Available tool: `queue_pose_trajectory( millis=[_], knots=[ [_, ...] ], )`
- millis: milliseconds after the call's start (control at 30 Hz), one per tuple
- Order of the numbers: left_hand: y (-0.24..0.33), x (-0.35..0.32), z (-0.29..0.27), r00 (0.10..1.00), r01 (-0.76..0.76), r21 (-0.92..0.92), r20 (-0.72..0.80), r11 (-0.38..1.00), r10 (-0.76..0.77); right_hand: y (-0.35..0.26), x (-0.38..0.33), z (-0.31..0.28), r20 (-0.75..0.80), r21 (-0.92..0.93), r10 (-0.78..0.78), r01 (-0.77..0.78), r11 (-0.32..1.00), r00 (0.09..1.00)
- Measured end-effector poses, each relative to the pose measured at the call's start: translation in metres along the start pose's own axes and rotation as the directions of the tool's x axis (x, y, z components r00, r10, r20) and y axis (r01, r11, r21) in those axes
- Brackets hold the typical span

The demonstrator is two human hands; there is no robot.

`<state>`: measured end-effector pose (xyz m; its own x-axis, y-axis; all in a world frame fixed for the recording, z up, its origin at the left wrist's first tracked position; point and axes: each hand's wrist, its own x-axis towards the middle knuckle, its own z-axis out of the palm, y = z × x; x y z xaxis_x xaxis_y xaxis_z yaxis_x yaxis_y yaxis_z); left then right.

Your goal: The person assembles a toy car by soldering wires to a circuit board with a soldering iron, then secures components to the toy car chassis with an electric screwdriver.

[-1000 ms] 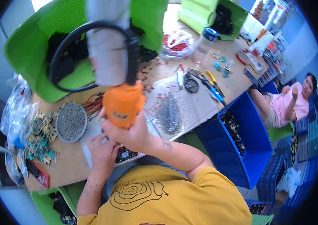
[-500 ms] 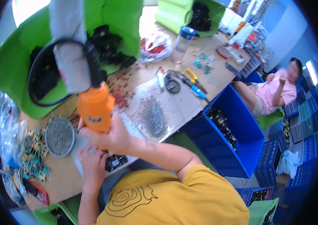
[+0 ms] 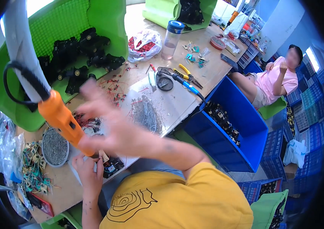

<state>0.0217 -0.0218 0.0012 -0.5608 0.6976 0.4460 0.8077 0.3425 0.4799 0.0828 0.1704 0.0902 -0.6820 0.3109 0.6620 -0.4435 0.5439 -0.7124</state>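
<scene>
My right hand [image 3: 120,128] is lifted, fingers spread and blurred. Its thumb lies against the lower end of an orange electric screwdriver [image 3: 61,118], which hangs tilted from above. Under the screwdriver tip, my left hand [image 3: 88,171] has its fingers closed at the left side of a small black assembly [image 3: 112,166] with wires and a beige board piece. Whatever sits right under the tip is partly hidden. Left of the hands stands a round bowl [image 3: 55,147] of small grey metal pieces.
A large green bin [image 3: 110,23] of black parts stands behind the screwdriver. Pliers [image 3: 190,76], a blue soldering iron [image 3: 186,84] and a bottle [image 3: 170,42] lie or stand farther right. A blue bin [image 3: 249,133] stands beside the table. A seated person [image 3: 280,78] is at right.
My right hand has gone from gripping the screwdriver to spread fingers. The screwdriver has shifted left and tilts more. My left hand stays by the black assembly.
</scene>
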Motion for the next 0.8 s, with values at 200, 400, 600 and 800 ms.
queue_pose_trajectory(
  millis=[200,400,600,800],
  knots=[
    [-0.005,-0.003,-0.005,0.998,0.026,-0.008,0.052,1.0,-0.026,0.018,0.027,-0.265,-0.748,0.048,0.423,-0.593,0.804,0.512],
    [0.001,-0.003,-0.007,1.0,-0.007,0.044,0.007,0.999,0.007,0.015,0.01,-0.264,-0.421,0.119,0.555,-0.563,0.818,0.718],
    [0.006,0.0,-0.005,0.998,0.03,0.024,0.046,0.999,-0.031,-0.006,0.007,-0.067,0.412,-0.021,0.3,-0.32,0.947,0.86],
    [0.006,-0.003,-0.001,0.997,0.057,0.055,0.055,0.997,-0.06,0.001,0.028,0.022,0.399,0.56,0.239,-0.442,0.701,0.885]
  ],
)
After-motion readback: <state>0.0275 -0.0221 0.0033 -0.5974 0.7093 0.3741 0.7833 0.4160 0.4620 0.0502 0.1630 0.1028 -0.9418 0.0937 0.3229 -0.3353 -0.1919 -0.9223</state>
